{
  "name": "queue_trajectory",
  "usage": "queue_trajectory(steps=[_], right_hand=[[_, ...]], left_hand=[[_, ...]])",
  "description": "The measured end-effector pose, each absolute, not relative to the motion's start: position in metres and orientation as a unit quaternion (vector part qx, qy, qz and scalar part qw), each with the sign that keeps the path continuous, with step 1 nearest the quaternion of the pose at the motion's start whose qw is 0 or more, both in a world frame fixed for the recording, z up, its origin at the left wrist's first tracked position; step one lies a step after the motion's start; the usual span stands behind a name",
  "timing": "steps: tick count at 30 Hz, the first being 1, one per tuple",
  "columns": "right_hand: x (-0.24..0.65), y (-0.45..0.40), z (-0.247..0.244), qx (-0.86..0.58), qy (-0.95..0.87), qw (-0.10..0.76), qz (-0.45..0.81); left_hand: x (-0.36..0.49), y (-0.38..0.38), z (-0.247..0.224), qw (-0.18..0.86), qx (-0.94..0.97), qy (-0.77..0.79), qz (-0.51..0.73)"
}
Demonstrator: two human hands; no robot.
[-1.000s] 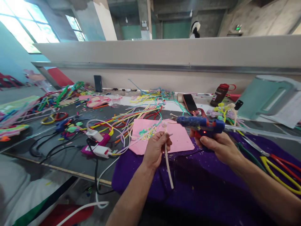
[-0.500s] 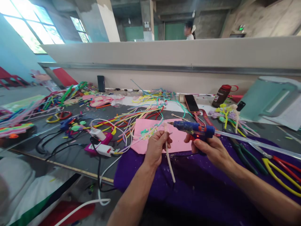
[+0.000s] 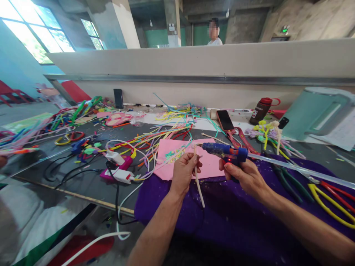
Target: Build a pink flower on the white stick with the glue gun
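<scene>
My left hand (image 3: 183, 170) pinches a cream pipe cleaner (image 3: 200, 191) whose lower end hangs over the purple cloth (image 3: 163, 207). In my right hand (image 3: 246, 177) is a blue hot glue gun (image 3: 223, 149) with a small red light lit and a long clear glue stick (image 3: 294, 167) out of its back. The nozzle points left, at the pale top of the pipe cleaner; whether they touch I cannot tell. Beneath the hands lies a pink sheet (image 3: 162, 166) with small yellow and teal pieces (image 3: 174, 155) on it.
Pliers (image 3: 291, 184) and yellow-and-red-handled scissors (image 3: 318, 199) lie at the right. Left of the sheet are a power strip (image 3: 122, 173) and cables. Farther back are loose pipe cleaners (image 3: 155, 135), a phone (image 3: 225, 120), a bottle (image 3: 260, 111) and a teal jug (image 3: 313, 114).
The glue gun and my right hand have shifted slightly left. The pipe cleaner's lower end sits a little higher. In the background, a person has moved left and shows more above the partition.
</scene>
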State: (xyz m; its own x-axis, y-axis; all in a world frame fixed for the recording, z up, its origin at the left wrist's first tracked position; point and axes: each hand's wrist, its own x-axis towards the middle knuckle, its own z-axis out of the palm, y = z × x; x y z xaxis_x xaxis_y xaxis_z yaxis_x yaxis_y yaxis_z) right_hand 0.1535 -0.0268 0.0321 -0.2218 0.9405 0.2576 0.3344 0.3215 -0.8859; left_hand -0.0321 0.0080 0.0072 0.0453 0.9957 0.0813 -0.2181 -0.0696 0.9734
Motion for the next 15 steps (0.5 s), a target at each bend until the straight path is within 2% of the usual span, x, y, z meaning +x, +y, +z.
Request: queue_trajectory(steps=[15], right_hand=[[0.1533, -0.0246, 0.0286, -0.449, -0.75, 0.408, 0.264]], left_hand=[[-0.0319, 0.0077, 0.0056, 0.545, 0.481, 0.417, 0.545]])
